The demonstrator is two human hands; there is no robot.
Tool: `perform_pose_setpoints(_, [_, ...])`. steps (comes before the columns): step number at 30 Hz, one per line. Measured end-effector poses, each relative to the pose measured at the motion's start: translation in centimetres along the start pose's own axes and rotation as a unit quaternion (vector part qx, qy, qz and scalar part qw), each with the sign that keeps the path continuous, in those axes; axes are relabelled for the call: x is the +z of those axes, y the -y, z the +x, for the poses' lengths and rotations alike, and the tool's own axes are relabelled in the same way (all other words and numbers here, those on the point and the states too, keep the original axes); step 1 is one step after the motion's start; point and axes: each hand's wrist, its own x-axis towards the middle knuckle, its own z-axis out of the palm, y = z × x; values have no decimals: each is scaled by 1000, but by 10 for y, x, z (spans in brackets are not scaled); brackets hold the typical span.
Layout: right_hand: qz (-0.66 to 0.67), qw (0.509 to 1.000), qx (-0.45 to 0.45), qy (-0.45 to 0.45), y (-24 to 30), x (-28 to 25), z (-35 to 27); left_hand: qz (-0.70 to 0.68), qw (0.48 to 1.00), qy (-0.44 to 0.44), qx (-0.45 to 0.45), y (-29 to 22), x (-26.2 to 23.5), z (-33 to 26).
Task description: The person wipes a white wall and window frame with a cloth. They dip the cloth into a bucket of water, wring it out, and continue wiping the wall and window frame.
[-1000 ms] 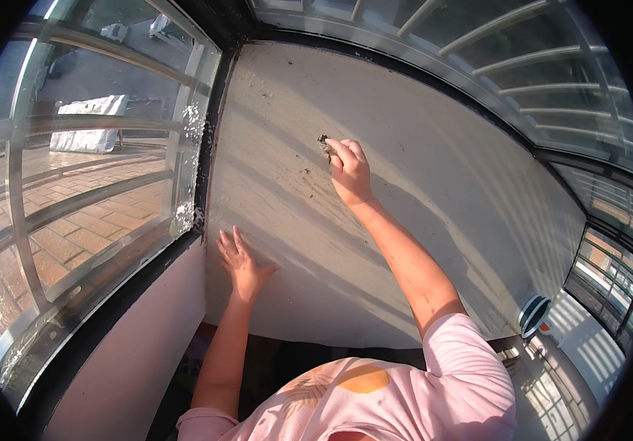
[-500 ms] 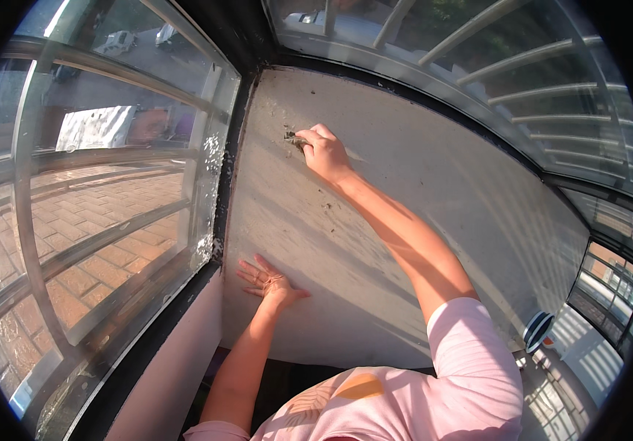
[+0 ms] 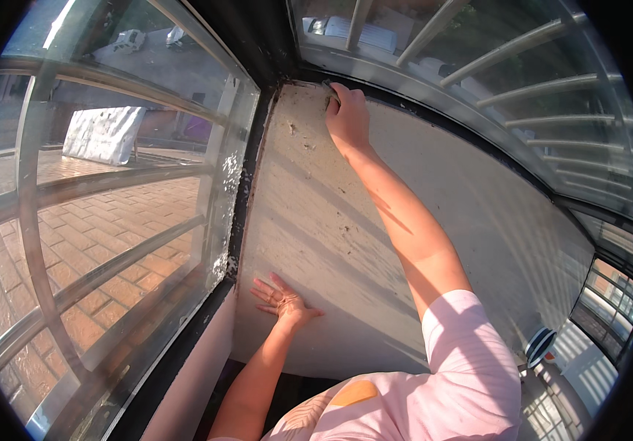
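A dusty pale grey window ledge (image 3: 375,220) lies in front of me, with dark specks and crumbs of dirt scattered on it. At its far edge, next to the black frame, my right hand (image 3: 349,121) is closed round a small dark grey wad (image 3: 329,94). The wad looks like a crumpled scrubbing cloth or pad, and my fingers hide most of it. Nearer me on the left side, my left hand (image 3: 285,303) rests palm down on the ledge with its fingers spread, holding nothing.
Black window frames (image 3: 419,110) bound the ledge on the far and left sides. Beyond the glass run metal bars (image 3: 103,184), with brick paving (image 3: 111,257) outside. A round dark-and-white striped object (image 3: 540,345) stands at the ledge's right end.
My right hand has moved away from me and slightly right with the wad, from the dirt patch to the far edge. My left hand stays flat on the ledge. The view has shifted slightly.
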Motion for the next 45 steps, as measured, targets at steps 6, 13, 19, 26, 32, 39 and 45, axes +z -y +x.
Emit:
perform_pose_setpoints(6, [-143,989,-12,41,-13,17,19,-29,999,-8,28,-1,0,0])
perform_pose_setpoints(13, [-80,994,-63,35,6,50,32,-55,997,-34,43,0,4,-2])
perform_pose_setpoints(19, [-152,979,-52,127,16,44,35,-28,998,-39,46,5,3,-2])
perform_pose_setpoints(26, [-231,956,-99,149,11,31,41,-55,995,-36,70,7,7,-7])
perform_pose_setpoints(32, [-225,958,-149,101,6,30,38,-62,993,-60,81,8,13,-1])
perform_pose_setpoints(39, [-94,986,-106,92,5,43,35,-67,993,-55,77,11,8,-5])
perform_pose_setpoints(45, [-63,982,-121,129,4,48,46,-28,996,-42,73,3,2,-5])
